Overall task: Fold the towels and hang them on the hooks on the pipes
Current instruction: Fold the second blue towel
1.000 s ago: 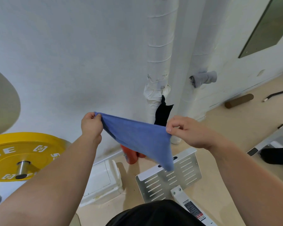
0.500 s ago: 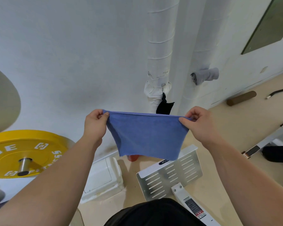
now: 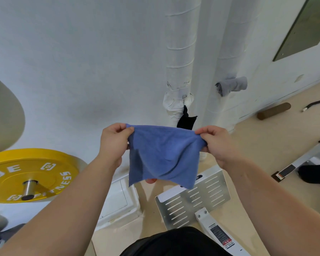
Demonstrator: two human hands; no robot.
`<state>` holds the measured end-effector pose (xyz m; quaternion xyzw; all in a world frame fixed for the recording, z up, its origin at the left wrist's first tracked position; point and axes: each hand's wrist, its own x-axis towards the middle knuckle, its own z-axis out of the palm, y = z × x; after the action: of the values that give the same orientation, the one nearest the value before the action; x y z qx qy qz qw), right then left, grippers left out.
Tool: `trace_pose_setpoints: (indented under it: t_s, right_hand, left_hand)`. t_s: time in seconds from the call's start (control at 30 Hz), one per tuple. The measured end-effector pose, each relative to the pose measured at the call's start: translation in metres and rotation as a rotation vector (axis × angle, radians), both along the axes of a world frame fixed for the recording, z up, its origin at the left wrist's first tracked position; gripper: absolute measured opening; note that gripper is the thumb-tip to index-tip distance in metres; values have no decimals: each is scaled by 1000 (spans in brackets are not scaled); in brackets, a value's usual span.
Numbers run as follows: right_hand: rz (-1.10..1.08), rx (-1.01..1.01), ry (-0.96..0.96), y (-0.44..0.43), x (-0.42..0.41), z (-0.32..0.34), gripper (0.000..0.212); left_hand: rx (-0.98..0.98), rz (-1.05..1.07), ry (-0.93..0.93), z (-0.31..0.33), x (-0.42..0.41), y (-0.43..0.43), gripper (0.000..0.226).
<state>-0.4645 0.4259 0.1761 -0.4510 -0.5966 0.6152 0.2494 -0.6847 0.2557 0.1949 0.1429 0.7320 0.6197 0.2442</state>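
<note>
A blue towel (image 3: pixel 163 154) hangs in the air in front of me, folded, with its top edge stretched between my hands. My left hand (image 3: pixel 115 143) pinches its upper left corner. My right hand (image 3: pixel 216 143) pinches the upper right corner. Behind the towel stand two white wrapped pipes: the left pipe (image 3: pixel 181 52) and the right pipe (image 3: pixel 227 52). A black towel (image 3: pixel 186 121) hangs low on the left pipe, partly hidden by the blue one. A grey towel (image 3: pixel 231 85) hangs on the right pipe. The hooks themselves are hidden.
A yellow weight plate (image 3: pixel 30 174) on a bar sits at the left. On the floor below lie a white box (image 3: pixel 118 200) and a slotted metal footplate (image 3: pixel 192 202). A brown roller (image 3: pixel 273 110) lies by the wall at right. Something orange (image 3: pixel 151 180) peeks under the towel.
My hands have come closer together, so the top edge of the blue towel is slacker and the cloth sags in folds. One second ago it hung skewed from the corners.
</note>
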Motion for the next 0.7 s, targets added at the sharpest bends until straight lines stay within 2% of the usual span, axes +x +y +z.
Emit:
trace_pose_setpoints:
  t_s: [0.2, 0.3, 0.4, 0.53, 0.7]
  right_hand:
    - [81, -36, 60, -45, -25, 13, 28]
    - [127, -117, 187, -63, -32, 25, 34]
    - [208, -11, 205, -67, -32, 26, 38]
    - [190, 90, 211, -65, -29, 28, 21]
    - [203, 182, 208, -63, -30, 33, 22]
  left_hand:
    - [41, -124, 62, 3, 45, 12, 11]
    - [62, -195, 93, 3, 62, 11, 11]
    - [84, -204, 67, 7, 69, 10, 11]
    - [106, -223, 26, 13, 74, 7, 9]
    - [122, -273, -16, 16, 74, 7, 10]
